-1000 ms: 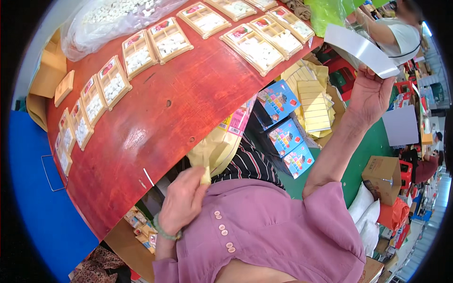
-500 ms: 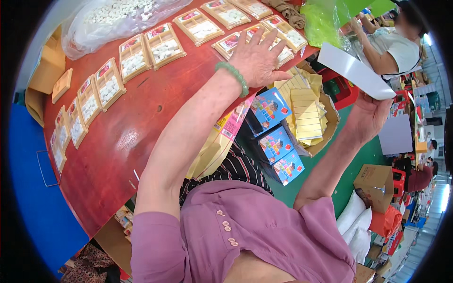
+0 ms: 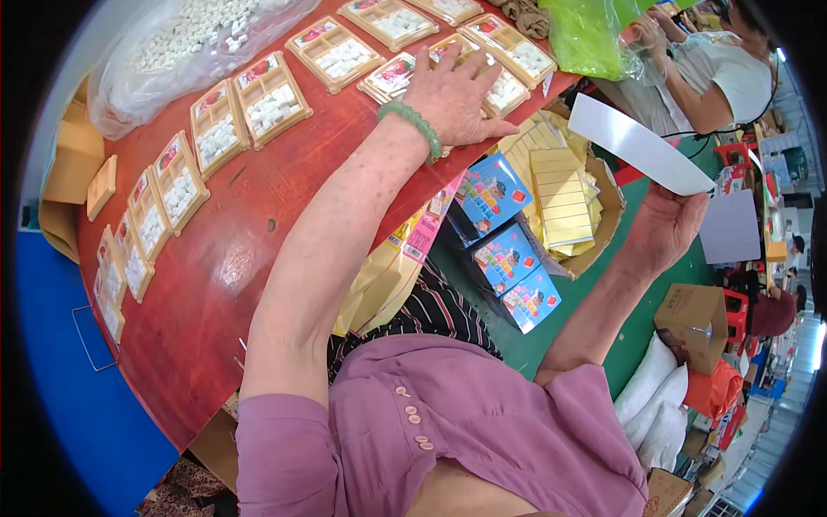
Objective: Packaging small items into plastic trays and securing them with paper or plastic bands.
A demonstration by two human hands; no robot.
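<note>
My left hand (image 3: 452, 96), with a green bead bracelet (image 3: 412, 121) at the wrist, lies spread over a small tan tray (image 3: 506, 90) near the table's right edge. Its fingers are apart and cover much of that tray. Out to the right, clear of the table, my right hand (image 3: 663, 231) grips the lower end of a curved white sheet (image 3: 636, 142). More tan trays, such as this one (image 3: 274, 102), stand along the red table (image 3: 233, 258); they have compartments with white cube-like pieces and a red picture.
A clear bag (image 3: 177, 52) of white pieces lies at the far left. Beside the table's right edge are blue printed boxes (image 3: 491, 194) and a carton (image 3: 610, 207) of yellow folded packets. A green plastic bag (image 3: 586, 39) is at the far right; a person (image 3: 698, 77) sits beyond.
The whole view has shifted slightly, so the trays at left sit lower and further left. My left hand stays spread on the tray, and my right hand still holds the white sheet.
</note>
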